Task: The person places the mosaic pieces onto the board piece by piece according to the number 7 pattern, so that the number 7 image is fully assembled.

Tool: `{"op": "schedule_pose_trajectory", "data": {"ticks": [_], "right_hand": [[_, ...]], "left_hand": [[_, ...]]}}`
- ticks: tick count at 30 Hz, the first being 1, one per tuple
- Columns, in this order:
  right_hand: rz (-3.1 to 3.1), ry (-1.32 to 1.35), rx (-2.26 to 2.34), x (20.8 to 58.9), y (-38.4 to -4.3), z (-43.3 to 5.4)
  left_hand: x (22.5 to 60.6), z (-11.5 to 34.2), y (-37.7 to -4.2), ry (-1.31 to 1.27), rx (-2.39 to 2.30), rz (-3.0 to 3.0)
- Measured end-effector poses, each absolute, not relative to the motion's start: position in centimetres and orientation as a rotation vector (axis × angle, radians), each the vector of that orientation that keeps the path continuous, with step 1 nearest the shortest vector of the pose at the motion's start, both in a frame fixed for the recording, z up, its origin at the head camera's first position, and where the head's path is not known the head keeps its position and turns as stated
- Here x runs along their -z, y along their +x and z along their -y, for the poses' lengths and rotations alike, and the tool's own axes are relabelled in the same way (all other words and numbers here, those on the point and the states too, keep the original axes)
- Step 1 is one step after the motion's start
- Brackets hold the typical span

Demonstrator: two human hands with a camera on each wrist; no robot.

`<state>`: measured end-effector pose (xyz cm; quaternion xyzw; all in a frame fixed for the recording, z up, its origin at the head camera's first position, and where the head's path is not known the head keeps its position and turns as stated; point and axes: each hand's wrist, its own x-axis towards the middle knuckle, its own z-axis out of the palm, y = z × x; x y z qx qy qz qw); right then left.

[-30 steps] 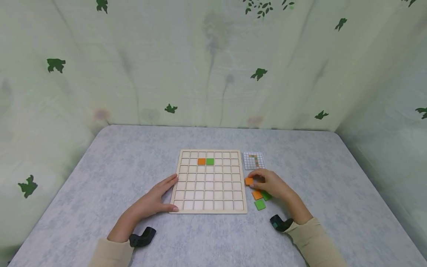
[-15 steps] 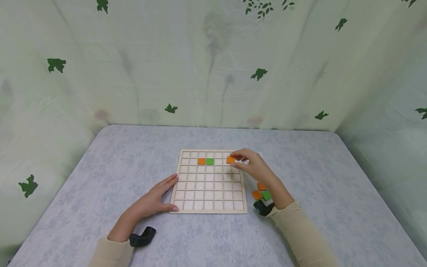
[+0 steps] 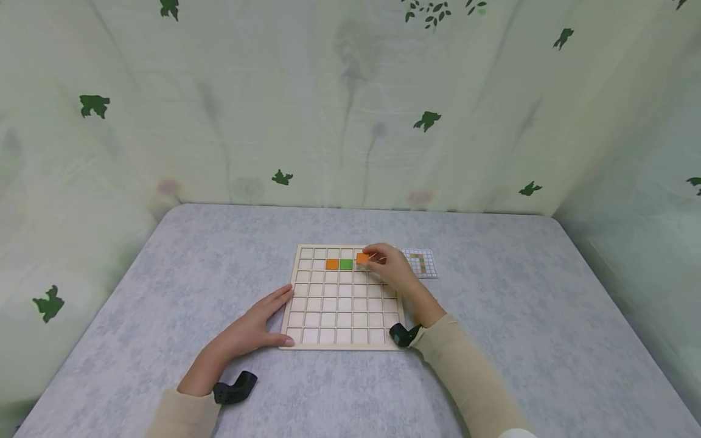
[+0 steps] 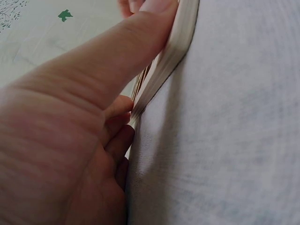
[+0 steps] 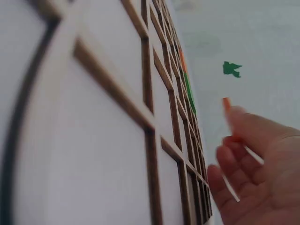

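Observation:
A wooden grid board lies on the table. My left hand rests against its left side, fingers extended along the edge and thumb on the near corner. Between thumb and fingers, my right hand pinches an orange square tile, held over the board's upper part. In the right wrist view, that tile shows edge-on at the fingertips, a little off the board's face. Another orange tile and a green tile sit side by side in the second row, left of the held one.
A small printed card with a coloured grid pattern lies right of the board. My right forearm covers the spot where loose tiles lay. Black wrist cameras sit on both wrists. A pale curtain with green leaf-like shapes hangs behind the table.
My right hand has carried an orange tile from the loose tiles beside the board up and left, to just right of the green tile. My left hand has stayed in place.

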<state>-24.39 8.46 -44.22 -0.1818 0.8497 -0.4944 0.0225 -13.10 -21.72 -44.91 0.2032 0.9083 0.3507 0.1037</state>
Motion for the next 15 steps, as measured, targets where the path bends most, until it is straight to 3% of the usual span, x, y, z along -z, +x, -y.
{"op": "schedule_pose_trajectory", "data": {"ticks": [6,15], "right_hand": [[-2.629,-0.528,1.483,45.16,-24.56,-8.46],[-2.715,-0.727,1.348,45.3,-24.67,-8.4]], "left_hand": [[45.03,21.72,-13.22,0.597,-1.044,-2.677],[45.26,21.94,-13.28,0.622,-1.065,-2.673]]}}
